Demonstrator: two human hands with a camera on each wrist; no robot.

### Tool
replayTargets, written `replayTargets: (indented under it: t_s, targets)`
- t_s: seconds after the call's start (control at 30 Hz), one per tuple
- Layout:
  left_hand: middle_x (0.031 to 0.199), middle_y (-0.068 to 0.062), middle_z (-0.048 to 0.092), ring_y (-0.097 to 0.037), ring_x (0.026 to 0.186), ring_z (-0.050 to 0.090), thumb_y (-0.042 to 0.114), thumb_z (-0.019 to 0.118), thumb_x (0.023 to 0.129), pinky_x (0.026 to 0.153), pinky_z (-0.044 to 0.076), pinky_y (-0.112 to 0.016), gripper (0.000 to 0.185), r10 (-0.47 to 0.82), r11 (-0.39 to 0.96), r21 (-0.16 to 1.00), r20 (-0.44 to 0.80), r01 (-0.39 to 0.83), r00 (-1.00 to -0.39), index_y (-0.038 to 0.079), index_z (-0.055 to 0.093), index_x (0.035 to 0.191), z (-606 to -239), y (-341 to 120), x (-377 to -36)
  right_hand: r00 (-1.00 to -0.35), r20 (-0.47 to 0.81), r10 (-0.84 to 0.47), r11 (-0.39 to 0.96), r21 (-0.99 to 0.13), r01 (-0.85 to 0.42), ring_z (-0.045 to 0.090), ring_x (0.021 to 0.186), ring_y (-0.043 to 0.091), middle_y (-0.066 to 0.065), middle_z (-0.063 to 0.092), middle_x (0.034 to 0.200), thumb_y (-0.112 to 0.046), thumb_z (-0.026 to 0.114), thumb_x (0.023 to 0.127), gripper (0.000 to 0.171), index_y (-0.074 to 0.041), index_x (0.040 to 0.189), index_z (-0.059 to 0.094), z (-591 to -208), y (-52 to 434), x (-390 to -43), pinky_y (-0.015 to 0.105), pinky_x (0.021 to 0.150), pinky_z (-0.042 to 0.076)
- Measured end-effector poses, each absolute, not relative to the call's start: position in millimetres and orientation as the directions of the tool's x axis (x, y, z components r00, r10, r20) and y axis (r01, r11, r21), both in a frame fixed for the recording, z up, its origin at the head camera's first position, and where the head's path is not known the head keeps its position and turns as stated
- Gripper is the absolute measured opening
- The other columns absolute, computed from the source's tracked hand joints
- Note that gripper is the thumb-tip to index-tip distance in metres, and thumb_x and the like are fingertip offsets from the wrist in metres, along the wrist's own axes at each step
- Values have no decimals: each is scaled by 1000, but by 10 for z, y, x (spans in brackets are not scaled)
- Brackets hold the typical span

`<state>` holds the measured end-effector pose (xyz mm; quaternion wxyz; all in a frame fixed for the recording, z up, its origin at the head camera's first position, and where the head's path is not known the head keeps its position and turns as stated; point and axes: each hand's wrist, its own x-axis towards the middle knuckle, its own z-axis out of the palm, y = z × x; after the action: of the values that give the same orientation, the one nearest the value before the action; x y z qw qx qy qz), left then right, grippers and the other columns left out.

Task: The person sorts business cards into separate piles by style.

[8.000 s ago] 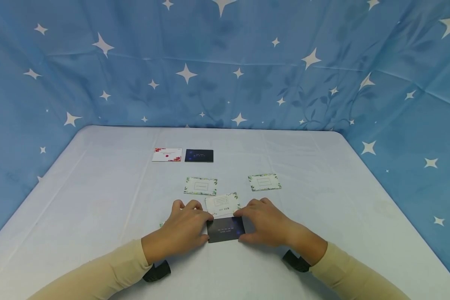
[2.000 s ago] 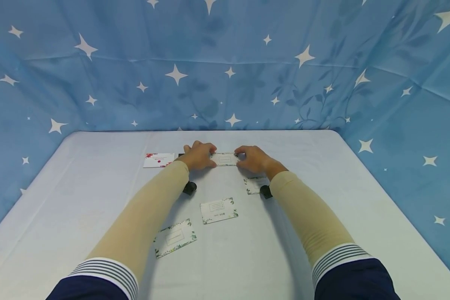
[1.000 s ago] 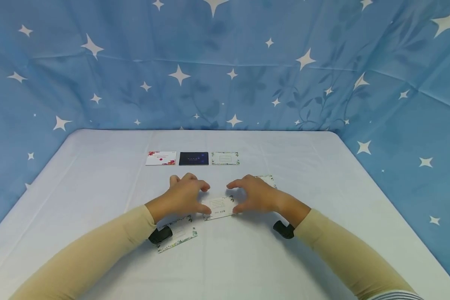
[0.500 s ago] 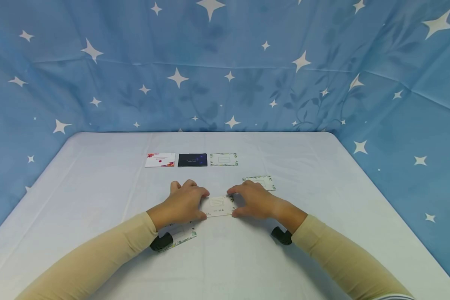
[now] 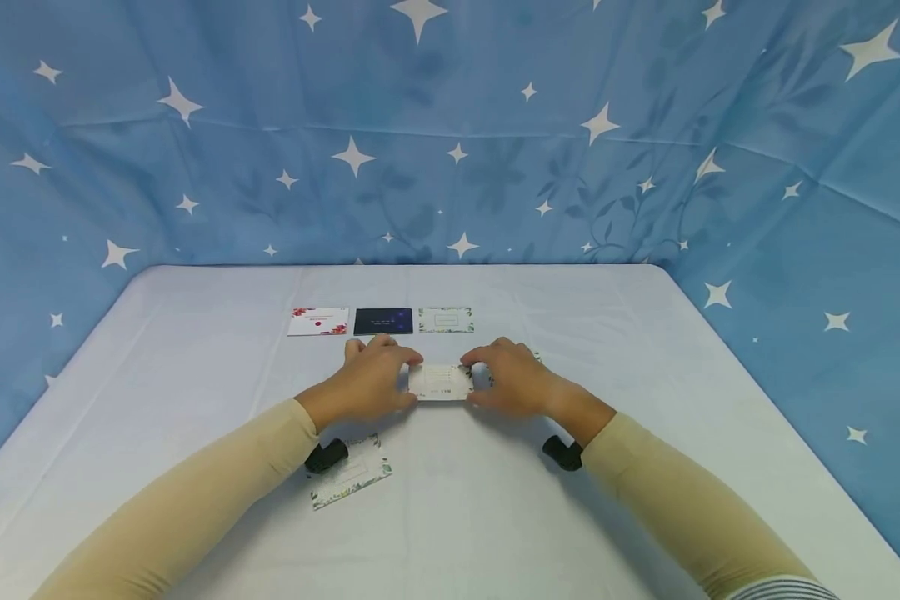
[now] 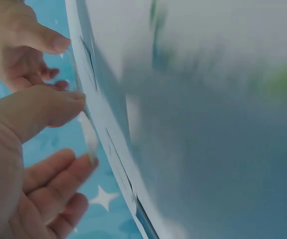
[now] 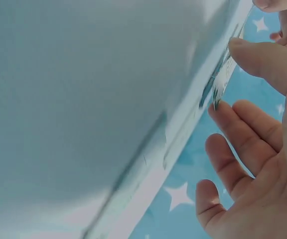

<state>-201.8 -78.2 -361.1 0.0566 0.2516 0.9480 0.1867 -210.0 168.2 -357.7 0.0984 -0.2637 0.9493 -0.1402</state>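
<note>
A white card (image 5: 440,383) with printed text and a leafy border is pinched between my two hands. My left hand (image 5: 371,382) grips its left edge with thumb and fingertips. At the opposite edge my right hand (image 5: 516,380) grips likewise. The left wrist view catches the card (image 6: 87,130) nearly edge-on, raised off the table; in the right wrist view the card (image 7: 223,79) also appears thin. Behind my right hand lies another leaf-bordered card (image 5: 536,357), mostly hidden. A further leaf-bordered card (image 5: 354,473) lies tilted near my left wrist, partly covered by a black wrist device (image 5: 327,456).
Along the far side sit a white card with red flowers (image 5: 318,322), a dark blue card (image 5: 383,321) and a leaf-bordered card (image 5: 446,320), side by side. All rest on a white-covered table (image 5: 607,517). A blue star-patterned curtain (image 5: 450,192) hangs behind.
A dark card was held earlier; a leaf-bordered card was then set down at the row's right end. Both hands came back, took the text card, and have moved it away from me.
</note>
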Motion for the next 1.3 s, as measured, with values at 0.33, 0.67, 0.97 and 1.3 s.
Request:
replayTargets:
  t_s: [0.33,0.67,0.97,1.3]
  targets:
    - [130,-3,60,-27,132,36,29,76,90,97,20,-53,55,478,815,395,-45,424,-877,13,59,140,-3539,-657,-2671,-893,-107,-437,871,-296,-391,51,115,33,16,60,129,-29,72,92,54,-12,141,58,-3438,1734,-2653,50,96,42]
    - [132,-5,60,-28,134,35,27,75,92,95,19,-51,54,416,853,387,-98,351,-904,13,58,141,-3645,-563,-3026,-923,-179,-340,915,-288,-282,47,123,33,13,55,136,-28,67,95,52,-17,144,54,-3546,1633,-3024,51,104,37]
    - [134,-5,59,-26,132,35,27,73,93,94,19,-50,56,371,881,366,-137,301,-918,15,55,144,-3709,-569,-3131,-924,-226,-309,927,-288,-240,44,131,33,13,52,142,-27,65,96,52,-17,146,52,-3618,1525,-3148,50,107,35]
    - [144,-4,55,-28,140,29,26,72,94,99,17,-53,60,354,899,347,-213,268,-911,15,50,149,-3675,-543,-3173,-909,-272,-315,915,-341,-215,37,140,33,14,47,150,-22,66,96,59,-11,150,45,-3638,1535,-3195,46,111,31]
